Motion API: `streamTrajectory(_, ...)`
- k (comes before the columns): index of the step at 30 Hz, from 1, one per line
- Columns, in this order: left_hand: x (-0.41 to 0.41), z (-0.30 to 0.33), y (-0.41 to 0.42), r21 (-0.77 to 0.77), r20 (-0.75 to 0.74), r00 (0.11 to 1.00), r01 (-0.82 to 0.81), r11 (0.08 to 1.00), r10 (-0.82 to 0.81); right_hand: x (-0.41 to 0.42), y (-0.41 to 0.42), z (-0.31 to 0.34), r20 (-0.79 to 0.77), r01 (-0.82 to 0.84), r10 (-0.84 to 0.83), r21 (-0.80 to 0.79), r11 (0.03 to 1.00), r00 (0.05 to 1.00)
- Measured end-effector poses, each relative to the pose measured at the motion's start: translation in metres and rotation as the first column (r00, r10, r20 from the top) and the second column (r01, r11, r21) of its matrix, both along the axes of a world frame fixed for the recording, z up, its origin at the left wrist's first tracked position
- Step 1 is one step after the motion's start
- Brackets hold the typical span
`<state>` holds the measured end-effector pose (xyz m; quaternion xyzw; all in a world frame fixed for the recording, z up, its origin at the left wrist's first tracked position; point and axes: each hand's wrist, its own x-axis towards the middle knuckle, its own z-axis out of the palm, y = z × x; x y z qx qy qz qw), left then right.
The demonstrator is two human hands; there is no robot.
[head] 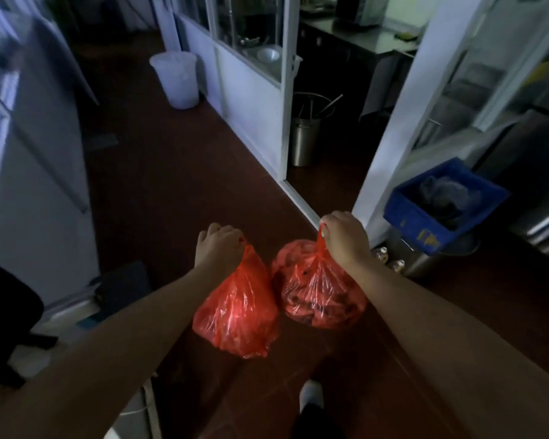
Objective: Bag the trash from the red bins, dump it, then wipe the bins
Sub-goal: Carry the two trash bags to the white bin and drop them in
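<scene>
You are mid-carry — bagging looks done, dumping not yet. Your left hand (217,245) has its grip clenched on the gathered neck of one red trash bag (238,315); your right hand (346,237) pinches the other red bag (320,296) by its handles. Both hang above the dark floor (171,185), bulging and crinkled. Next: find the dump point, necks closed.

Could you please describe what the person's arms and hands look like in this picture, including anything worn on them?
Both forearms are bare up to the edge of the frame, with no sleeves in view. The left hand and the right hand wear no gloves, and no watch, ring or bracelet can be made out in the dim light. A fingernail on the right hand looks pale; whether it is polished is unclear.
</scene>
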<state>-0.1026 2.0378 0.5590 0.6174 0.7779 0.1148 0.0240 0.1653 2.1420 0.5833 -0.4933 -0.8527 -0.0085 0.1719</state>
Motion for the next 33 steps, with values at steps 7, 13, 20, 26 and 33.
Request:
streamTrajectory(7, -0.077, -0.008, 0.105, -0.043, -0.154, 0.977, -0.156, 0.987, 0.148, -0.093, 0.153, -0.015, -0.045, -0.189, 0.186, -0.077, 0.979, 0.982)
streamTrajectory(13, -0.147, 0.006, 0.186, 0.001, -0.230, 0.937, -0.271, 0.963, 0.264, -0.187, 0.269, -0.003, 0.030, -0.344, 0.350, -0.125, 0.931, 0.936)
streamTrajectory(20, -0.248, -0.013, 0.291, 0.003, -0.297, 0.917, -0.279, 0.960, 0.267, -0.303, 0.384, -0.020, 0.111, -0.410, 0.415, -0.066, 0.910, 0.903)
streamTrajectory(26, -0.353, -0.025, 0.380, 0.001, -0.243, 0.929, -0.287, 0.958, 0.278, -0.396, 0.478, -0.028, 0.172, -0.396, 0.406, -0.088, 0.914, 0.898)
streamTrajectory(33, -0.478, -0.020, 0.489, -0.029, -0.271, 0.925, -0.282, 0.959, 0.265, -0.515, 0.590, -0.025, 0.218, -0.387, 0.396, -0.083, 0.918, 0.892)
